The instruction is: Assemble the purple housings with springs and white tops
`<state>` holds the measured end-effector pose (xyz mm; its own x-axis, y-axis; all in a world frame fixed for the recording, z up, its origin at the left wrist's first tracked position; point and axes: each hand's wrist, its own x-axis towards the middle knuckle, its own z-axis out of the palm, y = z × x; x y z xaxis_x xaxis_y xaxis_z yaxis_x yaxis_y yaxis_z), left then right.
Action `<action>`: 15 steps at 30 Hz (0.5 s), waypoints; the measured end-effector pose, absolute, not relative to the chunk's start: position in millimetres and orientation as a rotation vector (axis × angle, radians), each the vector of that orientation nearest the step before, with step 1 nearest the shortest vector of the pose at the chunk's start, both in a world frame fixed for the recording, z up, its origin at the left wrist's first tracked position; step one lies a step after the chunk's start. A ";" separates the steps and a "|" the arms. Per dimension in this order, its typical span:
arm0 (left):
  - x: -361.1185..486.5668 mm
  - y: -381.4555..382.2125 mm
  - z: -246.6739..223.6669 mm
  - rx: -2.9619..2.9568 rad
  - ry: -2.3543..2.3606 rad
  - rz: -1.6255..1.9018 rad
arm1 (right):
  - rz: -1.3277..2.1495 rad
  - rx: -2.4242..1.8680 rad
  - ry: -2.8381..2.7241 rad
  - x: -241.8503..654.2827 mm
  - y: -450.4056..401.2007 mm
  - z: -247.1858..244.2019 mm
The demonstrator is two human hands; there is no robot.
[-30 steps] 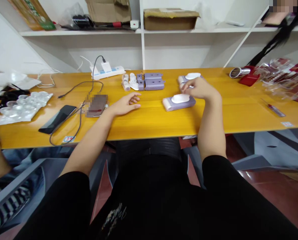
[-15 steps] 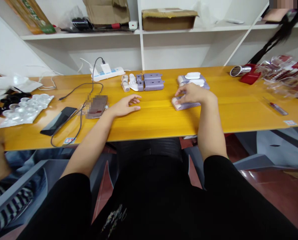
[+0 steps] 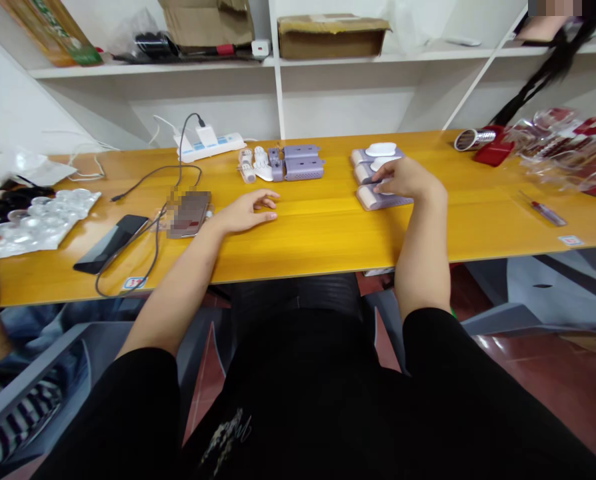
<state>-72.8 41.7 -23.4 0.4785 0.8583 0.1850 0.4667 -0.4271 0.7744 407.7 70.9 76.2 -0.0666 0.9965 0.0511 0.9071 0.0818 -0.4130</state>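
Note:
My right hand [image 3: 411, 180] hovers low over the nearest of 3 lilac cases lined up at the right. This nearest case [image 3: 371, 198] has a beige rounded end, and my hand hides part of its top. My thumb and forefinger are apart near it; whether a fingertip still touches cannot be made out. White oval pieces [image 3: 381, 149] lie on the cases behind. My left hand [image 3: 251, 210] rests on the table with fingers loosely spread, holding nothing. Beyond it lie purple perforated shells [image 3: 303, 169], a white part [image 3: 262, 165] and a small clear-and-white part [image 3: 247, 165].
On the left lie a phone [image 3: 111, 243], a brown case [image 3: 193, 213], a dark cable [image 3: 158, 253] and bubble-like plastic packing [image 3: 48, 220]. A power strip [image 3: 223, 147] sits behind. To the right are a screwdriver [image 3: 545, 211] and red parts [image 3: 495, 153]. Another person's arm shows far left.
The nearest lilac case has shifted right and slightly back, into line with the others. My right hand has moved right and off its beige end. My left hand stays put; the view shifts slightly.

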 end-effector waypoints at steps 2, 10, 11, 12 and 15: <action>-73.1 41.9 -23.5 2.069 1.092 0.763 | 0.355 -1.918 -1.985 410.6 72.4 74.3; -72.3 41.7 -22.3 2.085 1.080 0.768 | 0.211 -1.927 -1.794 418.3 83.8 61.4; -72.1 41.7 -22.2 2.083 1.084 0.765 | 0.193 -1.949 -1.768 416.4 82.4 61.3; -72.0 41.7 -22.0 2.081 1.086 0.763 | 0.183 -1.979 -1.737 414.1 80.3 61.7; -71.8 41.2 -21.1 2.081 1.083 0.749 | 0.189 -2.049 -1.658 407.3 73.3 63.6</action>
